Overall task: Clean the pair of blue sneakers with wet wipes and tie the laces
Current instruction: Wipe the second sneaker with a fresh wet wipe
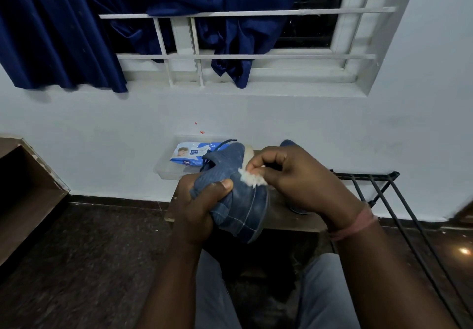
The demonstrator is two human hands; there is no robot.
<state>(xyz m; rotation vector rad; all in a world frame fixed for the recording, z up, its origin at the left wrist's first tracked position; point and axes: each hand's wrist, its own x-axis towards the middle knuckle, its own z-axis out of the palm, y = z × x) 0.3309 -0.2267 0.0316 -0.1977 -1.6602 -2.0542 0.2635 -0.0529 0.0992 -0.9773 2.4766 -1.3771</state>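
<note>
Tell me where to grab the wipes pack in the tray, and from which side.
Take the wipes pack by its near-left corner, from the left. It lies flat in the clear tray, and the held sneaker covers its right end.

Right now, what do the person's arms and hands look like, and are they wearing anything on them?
Both arms are bare from the elbow down: no sleeves and no gloves show. The left hand wears nothing visible. At the wrist of the right hand there is a faded pinkish-red band, wound round like thread or cloth. No rings or watch show.
</note>
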